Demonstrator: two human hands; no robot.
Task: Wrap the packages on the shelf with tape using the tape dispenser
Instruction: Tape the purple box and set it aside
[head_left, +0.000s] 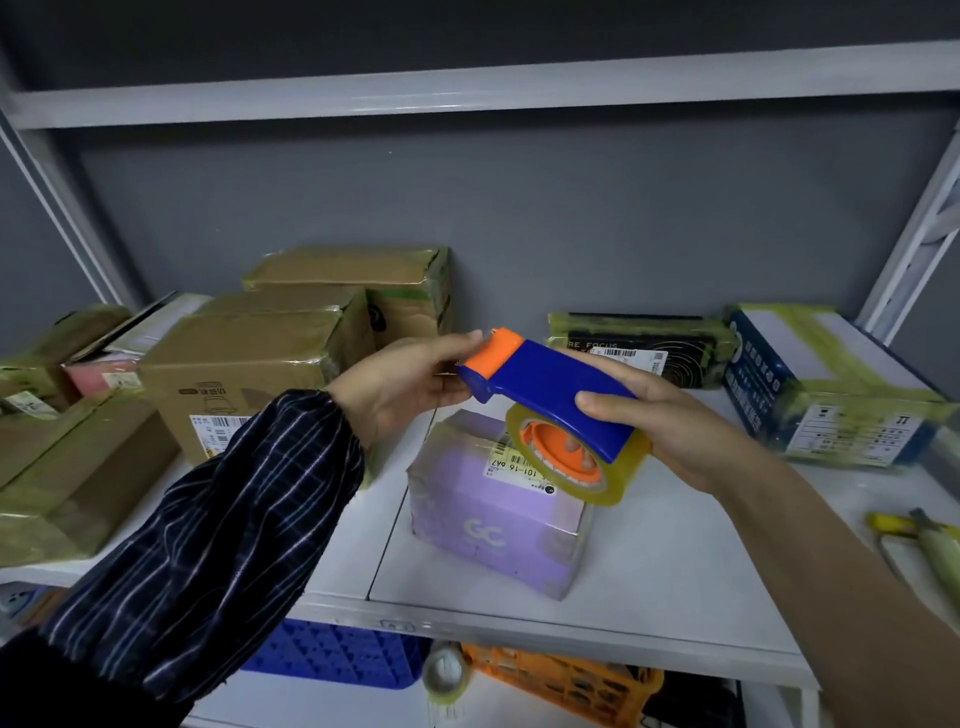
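A blue and orange tape dispenser (545, 384) with a roll of yellowish clear tape (623, 467) hangs in the air above a purple package (493, 525) on the white shelf (649, 587). My right hand (670, 431) grips the dispenser's blue body from the right, thumb on top. My left hand (410, 384) holds the orange front end with its fingertips. The purple package stands near the shelf's front edge and bears a white barcode label.
Several taped cardboard boxes (249, 374) stand at the left and back of the shelf. A black taped box (644, 343) and a blue-and-white taped box (831, 384) sit at the right. Yellow-handled scissors (904, 530) lie at the far right. Below are blue and orange crates and a spare tape roll (447, 670).
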